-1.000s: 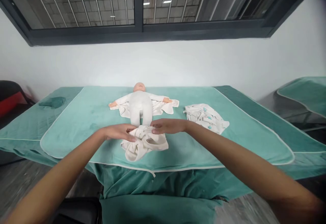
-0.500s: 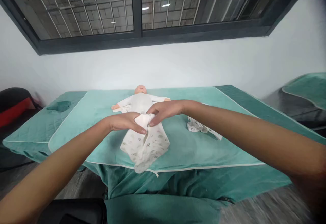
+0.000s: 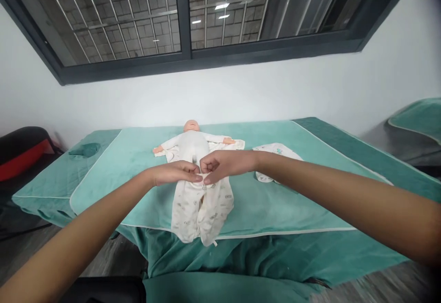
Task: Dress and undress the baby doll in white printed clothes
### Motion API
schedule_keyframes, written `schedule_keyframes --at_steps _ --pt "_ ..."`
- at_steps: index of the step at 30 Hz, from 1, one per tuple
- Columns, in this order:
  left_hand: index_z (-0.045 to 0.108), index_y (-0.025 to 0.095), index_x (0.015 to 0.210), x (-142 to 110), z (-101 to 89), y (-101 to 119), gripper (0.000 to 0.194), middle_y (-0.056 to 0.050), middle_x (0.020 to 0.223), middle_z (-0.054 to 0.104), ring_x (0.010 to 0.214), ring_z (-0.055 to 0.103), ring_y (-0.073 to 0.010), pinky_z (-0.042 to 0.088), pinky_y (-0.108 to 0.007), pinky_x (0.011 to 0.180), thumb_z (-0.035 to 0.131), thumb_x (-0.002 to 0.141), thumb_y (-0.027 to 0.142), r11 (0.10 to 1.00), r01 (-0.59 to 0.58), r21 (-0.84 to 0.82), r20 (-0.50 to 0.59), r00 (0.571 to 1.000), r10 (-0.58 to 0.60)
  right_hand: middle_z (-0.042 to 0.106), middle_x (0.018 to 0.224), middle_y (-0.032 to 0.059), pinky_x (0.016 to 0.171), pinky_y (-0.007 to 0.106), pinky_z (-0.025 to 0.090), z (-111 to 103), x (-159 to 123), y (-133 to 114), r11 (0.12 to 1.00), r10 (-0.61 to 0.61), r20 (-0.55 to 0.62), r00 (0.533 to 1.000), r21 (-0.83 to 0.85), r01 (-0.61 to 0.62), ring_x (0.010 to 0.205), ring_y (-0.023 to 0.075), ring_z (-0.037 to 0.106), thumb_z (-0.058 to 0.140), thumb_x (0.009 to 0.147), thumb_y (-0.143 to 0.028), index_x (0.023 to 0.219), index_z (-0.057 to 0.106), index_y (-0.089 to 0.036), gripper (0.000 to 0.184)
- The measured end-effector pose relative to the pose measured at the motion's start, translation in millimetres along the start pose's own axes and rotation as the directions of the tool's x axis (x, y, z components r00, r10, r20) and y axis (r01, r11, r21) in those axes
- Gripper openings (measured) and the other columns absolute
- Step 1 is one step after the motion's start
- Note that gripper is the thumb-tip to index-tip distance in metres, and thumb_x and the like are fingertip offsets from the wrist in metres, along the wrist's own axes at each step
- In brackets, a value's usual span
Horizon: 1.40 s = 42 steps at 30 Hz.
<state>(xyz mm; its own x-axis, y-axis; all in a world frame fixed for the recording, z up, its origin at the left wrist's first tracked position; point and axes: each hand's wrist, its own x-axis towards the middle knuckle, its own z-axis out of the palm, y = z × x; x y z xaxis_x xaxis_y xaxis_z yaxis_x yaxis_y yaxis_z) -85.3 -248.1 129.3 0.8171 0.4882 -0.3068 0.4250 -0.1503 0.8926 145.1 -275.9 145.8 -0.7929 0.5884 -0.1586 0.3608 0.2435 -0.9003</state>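
A baby doll [image 3: 191,126] lies on its back on the green bed cover, arms spread, in a white top. White printed baby clothes [image 3: 184,211], two legs hanging toward the bed's near edge, cover its lower body; more of the same cloth shows under its arms. My left hand [image 3: 175,172] pinches the garment's fabric at the crotch-to-waist middle, thumb and fingers together. Just right of it, touching or nearly so, my right hand [image 3: 222,164] pinches the same place. The fastening between the fingertips is too small to make out.
Right of the doll lies a folded white printed cloth [image 3: 275,149], partly behind my right forearm. The green bed [image 3: 138,211] stands against a white wall below a barred window [image 3: 186,55]. A black and red chair [image 3: 25,156] is at the left.
Both hands have drawn the garment's fabric up over the doll's lower body. Its two legs now lie flat and separate, where before the cloth was bunched. The view has tilted slightly.
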Motion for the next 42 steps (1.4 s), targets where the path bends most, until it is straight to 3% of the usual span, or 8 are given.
schedule_keyframes --at_steps 12,19,23,28,32,34,38,42 --pt "0.048 0.018 0.061 -4.8 -17.4 -21.8 0.048 -0.002 0.076 0.054 0.078 0.051 -0.0173 0.035 -0.028 0.07 0.062 0.087 0.056 0.768 -0.072 0.637 -0.286 0.902 0.322 0.058 0.098 0.0071 0.071 0.033 0.035 -31.3 -23.1 36.7 0.781 0.067 -0.168 0.983 -0.605 -0.157 0.085 0.0211 0.051 0.066 0.08 -0.058 0.067 0.054 -0.02 0.042" --pt "0.043 0.02 0.065 -6.0 -28.6 -23.7 0.047 0.003 0.066 0.044 0.064 0.043 -0.0138 0.031 -0.027 0.059 0.058 0.089 0.058 0.91 0.102 0.401 -0.652 0.729 0.206 0.043 0.068 -0.0024 0.061 0.029 0.029 -43.8 -22.2 30.2 0.908 0.099 -0.394 0.914 -0.339 -0.245 0.064 0.014 0.039 0.058 0.085 -0.068 0.065 0.044 -0.021 0.054" --pt "0.047 0.02 0.072 -3.8 -18.7 5.4 0.043 0.004 0.068 0.049 0.064 0.047 -0.0124 0.035 -0.026 0.057 0.064 0.086 0.057 0.973 -0.138 0.187 -0.796 0.559 0.232 0.051 0.074 -0.0012 0.061 0.028 0.034 -28.2 -4.7 3.7 0.989 -0.03 -0.499 0.866 -0.14 -0.047 0.068 0.0147 0.047 0.061 0.083 -0.069 0.075 0.055 -0.02 0.05" --pt "0.059 0.024 0.119 2.9 -5.2 31.6 0.039 -0.003 0.103 0.063 0.092 0.061 -0.0169 0.051 -0.03 0.08 0.064 0.089 0.05 0.839 -0.505 0.2 -0.74 0.483 0.468 0.061 0.094 0.002 0.071 0.031 0.047 -1.7 30.6 -9.5 0.984 -0.172 -0.654 0.737 -0.086 0.153 0.083 0.0191 0.057 0.074 0.075 -0.058 0.096 0.062 -0.021 0.044" --pt "0.039 0.034 0.147 12.3 0.0 20.3 0.067 -0.007 0.135 0.055 0.113 0.059 -0.0205 0.051 -0.031 0.089 0.067 0.088 0.047 0.845 -0.457 0.278 -0.783 0.402 0.475 0.063 0.094 0.0019 0.076 0.032 0.051 -1.4 47.0 -9.0 0.973 -0.146 -0.777 0.613 0.001 0.232 0.089 0.0202 0.06 0.07 0.079 -0.048 0.095 0.06 -0.021 0.033" --pt "0.045 0.029 0.143 17.3 3.7 5.0 0.064 -0.008 0.137 0.056 0.12 0.057 -0.0244 0.051 -0.033 0.094 0.069 0.086 0.045 0.913 -0.322 0.251 -0.81 0.446 0.38 0.064 0.096 0.0019 0.079 0.034 0.053 -8.7 51.9 -8.8 0.939 -0.121 -0.805 0.581 0.097 0.33 0.092 0.0202 0.061 0.067 0.082 -0.045 0.098 0.058 -0.023 0.029" --pt "0.065 0.018 0.115 19.2 12.8 -32.6 0.04 -0.009 0.117 0.07 0.113 0.063 -0.0322 0.049 -0.041 0.098 0.068 0.083 0.043 0.985 -0.056 0.164 -0.686 0.711 0.155 0.065 0.103 0.0027 0.083 0.036 0.055 -23.0 64.9 7.4 0.873 -0.063 -0.798 0.599 0.247 0.421 0.096 0.0199 0.064 0.066 0.083 -0.041 0.1 0.055 -0.024 0.027" --pt "0.062 0.02 0.119 8.9 7.8 -61.5 0.036 -0.01 0.126 0.067 0.12 0.058 -0.0319 0.043 -0.044 0.105 0.061 0.088 0.038 0.979 0.0 0.205 -0.763 0.626 0.16 0.066 0.108 0.0056 0.078 0.034 0.057 -27.3 79.9 60.5 0.934 0.14 -0.665 0.733 0.335 0.125 0.096 0.0214 0.067 0.069 0.084 -0.047 0.101 0.054 -0.024 0.032"
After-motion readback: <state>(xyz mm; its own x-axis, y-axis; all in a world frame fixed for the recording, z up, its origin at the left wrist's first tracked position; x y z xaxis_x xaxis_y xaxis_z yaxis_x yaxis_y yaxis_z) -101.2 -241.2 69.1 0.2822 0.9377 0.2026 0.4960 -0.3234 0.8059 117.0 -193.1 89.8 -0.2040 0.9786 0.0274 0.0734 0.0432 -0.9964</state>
